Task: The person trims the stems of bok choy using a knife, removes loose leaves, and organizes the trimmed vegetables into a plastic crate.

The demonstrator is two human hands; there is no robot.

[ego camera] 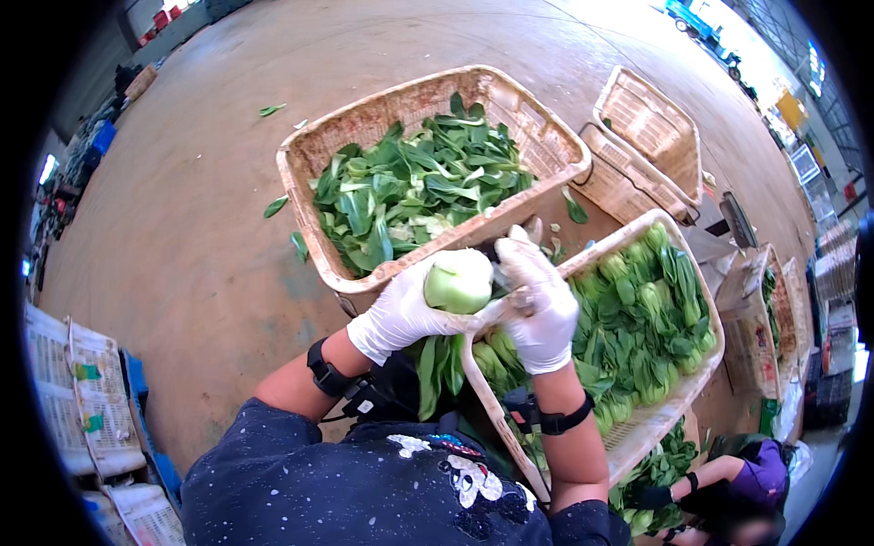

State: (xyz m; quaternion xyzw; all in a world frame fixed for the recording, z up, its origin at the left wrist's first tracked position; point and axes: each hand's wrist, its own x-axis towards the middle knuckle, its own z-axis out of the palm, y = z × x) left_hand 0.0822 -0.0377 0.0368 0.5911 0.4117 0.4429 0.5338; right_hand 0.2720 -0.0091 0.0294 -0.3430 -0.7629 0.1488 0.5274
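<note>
A head of bok choy (456, 290) rests in my gloved left hand (410, 300), its pale base turned up and its leaves hanging below. My right hand (539, 307), also in a white glove, is closed close beside that base. It grips what looks like a small knife (502, 278), mostly hidden by the fingers. Just beyond both hands stands a plastic crate of loose leaves (416, 181). Under and beside my right forearm, a second crate (590, 254) holds rows of bok choy heads (642, 321).
More crates stand at the right, one an upright crate (655, 123) behind the leaf crate. At lower right a co-worker's gloved hand (652, 497) is by a pile of greens (659, 464). Stacked crates (102, 403) line the left. Stray leaves (273, 109) lie on the floor.
</note>
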